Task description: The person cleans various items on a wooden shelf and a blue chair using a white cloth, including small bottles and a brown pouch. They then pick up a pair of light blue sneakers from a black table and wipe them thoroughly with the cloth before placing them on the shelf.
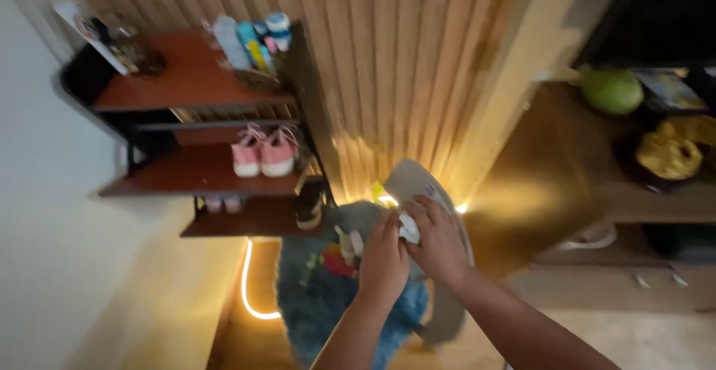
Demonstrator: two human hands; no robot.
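Both my hands meet over a small white object [409, 227] held between them, low in the middle of the view. My left hand [383, 259] grips it from the left and my right hand [438, 242] closes on it from the right. Just behind the hands stands a grey rounded object [418, 178] that looks like a fan base or chair back. Under the hands lies a fluffy blue rug or cushion [313, 303] with small colourful toys [337, 259] on it. What the white object is, I cannot tell.
A dark shelf rack [194, 168] at the left holds pink shoes [265, 154], bottles [250, 42] and a jar. A glowing light strip [246, 288] curves along the floor. At the right, a wooden shelf [582, 183] carries a green round fruit [611, 90] and a yellow item [670, 154].
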